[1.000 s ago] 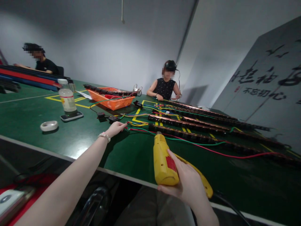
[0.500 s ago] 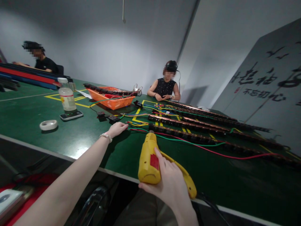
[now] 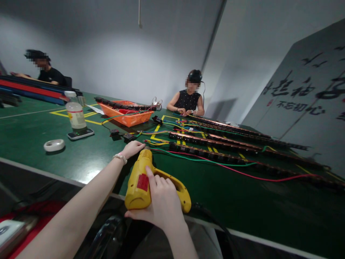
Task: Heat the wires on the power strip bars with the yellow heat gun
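My right hand (image 3: 163,196) is wrapped round a yellow heat gun (image 3: 134,180) with a red label, low over the table edge. Its nozzle points away from me, close beside the fingertips of my left hand (image 3: 132,148). That hand reaches forward, fingers closed on the ends of thin coloured wires (image 3: 159,142); the exact grip is partly hidden. These wires run right into the nearest long black strip (image 3: 194,149). A green wire (image 3: 205,162) and a red wire (image 3: 242,171) trail along in front of that strip.
On the green table (image 3: 88,158) are a bottle (image 3: 75,115), a phone (image 3: 81,133), a white roll (image 3: 54,145) and an orange basket (image 3: 132,118) holding strips. Several copper-lined strips (image 3: 231,144) lie to the right. One person (image 3: 188,100) sits opposite, another (image 3: 51,73) far left.
My right hand has moved the heat gun left, so its nozzle is now near my left fingertips. My left hand has stayed almost in place at the wires.
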`<state>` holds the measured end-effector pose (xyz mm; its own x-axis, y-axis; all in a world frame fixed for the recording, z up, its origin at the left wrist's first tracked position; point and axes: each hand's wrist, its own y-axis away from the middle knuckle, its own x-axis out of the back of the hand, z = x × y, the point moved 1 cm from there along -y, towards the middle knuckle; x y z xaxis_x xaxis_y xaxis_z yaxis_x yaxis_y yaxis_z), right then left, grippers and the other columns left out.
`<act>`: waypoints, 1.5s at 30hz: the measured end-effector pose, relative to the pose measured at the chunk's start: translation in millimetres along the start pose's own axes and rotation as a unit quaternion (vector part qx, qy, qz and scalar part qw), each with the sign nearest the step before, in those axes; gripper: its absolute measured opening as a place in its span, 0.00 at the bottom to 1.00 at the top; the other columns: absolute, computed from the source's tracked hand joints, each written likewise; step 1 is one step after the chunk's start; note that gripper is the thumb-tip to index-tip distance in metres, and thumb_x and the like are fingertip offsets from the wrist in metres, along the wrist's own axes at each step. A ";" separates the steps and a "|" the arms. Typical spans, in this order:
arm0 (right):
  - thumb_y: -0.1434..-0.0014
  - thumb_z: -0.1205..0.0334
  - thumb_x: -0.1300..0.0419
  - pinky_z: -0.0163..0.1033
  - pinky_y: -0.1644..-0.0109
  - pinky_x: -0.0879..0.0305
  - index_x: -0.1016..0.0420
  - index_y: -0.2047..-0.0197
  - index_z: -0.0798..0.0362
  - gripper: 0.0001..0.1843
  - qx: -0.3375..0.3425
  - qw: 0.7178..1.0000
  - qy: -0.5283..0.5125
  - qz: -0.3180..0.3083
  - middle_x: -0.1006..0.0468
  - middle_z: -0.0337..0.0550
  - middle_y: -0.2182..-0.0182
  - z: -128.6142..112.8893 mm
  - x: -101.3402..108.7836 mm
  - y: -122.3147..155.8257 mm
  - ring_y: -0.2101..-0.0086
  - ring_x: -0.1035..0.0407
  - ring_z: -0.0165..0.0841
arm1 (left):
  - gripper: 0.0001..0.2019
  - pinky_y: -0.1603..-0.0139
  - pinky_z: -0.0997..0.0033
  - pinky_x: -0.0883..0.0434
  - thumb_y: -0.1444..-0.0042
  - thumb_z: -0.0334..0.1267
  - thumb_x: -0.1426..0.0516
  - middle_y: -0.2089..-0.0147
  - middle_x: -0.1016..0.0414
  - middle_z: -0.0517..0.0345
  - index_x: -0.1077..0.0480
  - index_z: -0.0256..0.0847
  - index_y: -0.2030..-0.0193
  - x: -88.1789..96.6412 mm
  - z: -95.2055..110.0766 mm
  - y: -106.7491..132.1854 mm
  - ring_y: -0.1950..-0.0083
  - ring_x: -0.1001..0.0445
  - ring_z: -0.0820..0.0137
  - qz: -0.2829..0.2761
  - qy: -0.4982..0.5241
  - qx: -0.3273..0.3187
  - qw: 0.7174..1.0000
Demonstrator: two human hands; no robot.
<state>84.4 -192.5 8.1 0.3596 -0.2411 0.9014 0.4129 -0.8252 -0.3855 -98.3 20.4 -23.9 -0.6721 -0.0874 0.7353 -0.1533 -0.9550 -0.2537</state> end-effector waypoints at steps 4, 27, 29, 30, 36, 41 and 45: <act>0.66 0.22 0.45 0.50 0.56 0.37 0.51 0.35 0.57 0.65 0.006 1.000 0.015 0.014 0.29 0.47 0.63 0.1 -3.6 0.2 0.63 0.33 0.42 | 0.25 0.74 0.72 0.47 0.50 0.57 0.52 0.79 0.31 0.58 0.26 0.37 0.77 0.7 -0.5 0.6 0.76 0.37 0.70 -0.005 0.004 0.002 1.000; 0.68 0.34 0.33 0.48 0.49 0.39 0.52 0.35 0.52 0.62 -0.074 0.997 0.013 0.005 0.27 0.49 0.53 73.8 39.6 46.6 0.54 0.32 0.44 | 0.22 0.76 0.71 0.50 0.53 0.55 0.48 0.85 0.44 0.63 0.38 0.39 0.86 1.4 -3.8 0.5 0.80 0.45 0.74 -0.024 0.053 0.024 0.998; 0.69 0.36 0.31 0.48 0.49 0.38 0.52 0.35 0.51 0.62 -0.083 0.996 0.026 0.008 0.27 0.48 0.52 80.9 43.5 53.0 0.54 0.32 0.43 | 0.21 0.77 0.71 0.51 0.54 0.54 0.47 0.86 0.44 0.63 0.38 0.39 0.86 2.0 -2.5 1.5 0.80 0.47 0.74 -0.024 0.063 0.028 0.997; 0.69 0.37 0.31 0.48 0.49 0.38 0.52 0.35 0.50 0.62 -0.087 0.996 0.032 0.011 0.27 0.47 0.51 84.1 45.3 55.7 0.54 0.32 0.43 | 0.21 0.77 0.71 0.51 0.54 0.54 0.47 0.86 0.45 0.63 0.38 0.39 0.86 2.3 -2.2 1.9 0.80 0.47 0.74 -0.024 0.068 0.029 0.997; 0.67 0.44 0.30 0.48 0.50 0.36 0.53 0.34 0.49 0.60 -0.097 0.994 0.038 0.036 0.27 0.47 0.51 96.5 52.7 67.5 0.54 0.31 0.44 | 0.21 0.76 0.71 0.52 0.54 0.54 0.48 0.86 0.46 0.63 0.40 0.40 0.87 2.9 -2.7 2.7 0.80 0.46 0.73 -0.023 0.054 0.025 0.998; 0.67 0.46 0.29 0.49 0.50 0.37 0.54 0.34 0.49 0.61 -0.104 0.993 0.048 0.041 0.27 0.48 0.51 99.1 53.1 71.1 0.54 0.32 0.46 | 0.21 0.75 0.70 0.50 0.52 0.53 0.50 0.85 0.43 0.62 0.40 0.40 0.86 1.6 -0.8 2.2 0.80 0.43 0.72 -0.028 0.015 0.020 0.999; 0.64 0.44 0.31 0.50 0.51 0.37 0.57 0.33 0.50 0.61 -0.101 0.992 0.058 0.046 0.27 0.49 0.52 95.2 51.0 69.8 0.55 0.31 0.46 | 0.21 0.75 0.70 0.49 0.52 0.53 0.50 0.84 0.40 0.61 0.36 0.40 0.85 0.9 0.3 1.6 0.79 0.41 0.71 -0.022 -0.002 0.022 1.000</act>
<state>211.2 -213.7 8.4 0.2839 -0.3684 0.8853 0.2031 -0.8792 -0.4310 -99.0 18.8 -23.5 -0.6623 -0.0462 0.7478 -0.1501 -0.9697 -0.1929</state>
